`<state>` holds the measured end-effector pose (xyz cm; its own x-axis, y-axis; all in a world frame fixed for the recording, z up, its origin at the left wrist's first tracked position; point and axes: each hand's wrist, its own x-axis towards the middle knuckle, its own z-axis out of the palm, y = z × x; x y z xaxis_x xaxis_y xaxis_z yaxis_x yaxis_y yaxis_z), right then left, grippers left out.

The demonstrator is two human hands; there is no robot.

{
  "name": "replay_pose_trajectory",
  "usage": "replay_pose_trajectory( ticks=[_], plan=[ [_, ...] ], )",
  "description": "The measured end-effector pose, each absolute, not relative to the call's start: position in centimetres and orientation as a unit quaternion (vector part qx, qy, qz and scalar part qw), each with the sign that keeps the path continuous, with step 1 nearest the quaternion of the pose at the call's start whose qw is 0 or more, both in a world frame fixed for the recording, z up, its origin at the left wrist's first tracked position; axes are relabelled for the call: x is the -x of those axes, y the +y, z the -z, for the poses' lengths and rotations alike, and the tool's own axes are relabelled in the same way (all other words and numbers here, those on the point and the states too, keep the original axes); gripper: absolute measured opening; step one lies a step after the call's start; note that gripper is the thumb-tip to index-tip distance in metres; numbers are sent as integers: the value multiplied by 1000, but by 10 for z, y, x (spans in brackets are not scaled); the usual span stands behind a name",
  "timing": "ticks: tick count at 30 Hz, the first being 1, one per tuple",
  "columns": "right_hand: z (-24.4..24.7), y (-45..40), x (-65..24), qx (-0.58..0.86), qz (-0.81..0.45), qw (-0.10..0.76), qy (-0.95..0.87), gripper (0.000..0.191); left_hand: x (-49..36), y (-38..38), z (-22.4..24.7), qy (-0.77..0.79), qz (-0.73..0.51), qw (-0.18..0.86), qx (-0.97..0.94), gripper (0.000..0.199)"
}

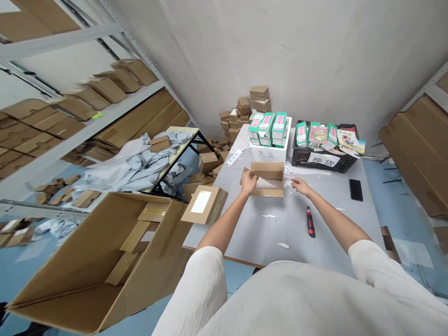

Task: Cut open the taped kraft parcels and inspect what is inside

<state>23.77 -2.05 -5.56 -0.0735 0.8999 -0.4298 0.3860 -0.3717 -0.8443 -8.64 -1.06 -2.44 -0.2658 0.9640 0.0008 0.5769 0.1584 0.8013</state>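
Box (268, 192) open; left hand (249, 182) clamped on its left end, best held steady. Right hand (301, 186) apart, grip unclear.

The box (268, 192) lies on the table (252, 238), left of the knife (310, 223) and phone (356, 190).

On the grey-topped bench (252, 235): one open brown cardboard box (269, 169), one red-and-black box cutter (311, 223), one flat black phone (356, 190), one white power strip (234, 157), one white bin (268, 155), one black plastic crate (304, 161). Three stacks of green-and-pink cartons (266, 127) fill the bin. At near left, one labelled brown box (213, 210) and one large open carton (154, 261), with at least three smaller boxes (135, 237) inside
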Motion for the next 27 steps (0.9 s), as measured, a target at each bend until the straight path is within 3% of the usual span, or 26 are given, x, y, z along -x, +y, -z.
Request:
replay_pose_trajectory(
  ticks=[5,16,21,27],
  plan=[
    [60,-29,-216,680,-526,250,-445,50,126,-18,39,754,-354,298,-465,57],
    [68,-48,-172,724,-468,344,-371,45,158,-15,66,670,-375,468,-437,42],
    [70,-51,-161,750,-448,331,-357,43,156,-19,76,582,-316,510,-548,58],
    [60,-60,-161,748,-491,330,-301,41,151,-23,78,601,-218,531,-556,63]
  ],
)
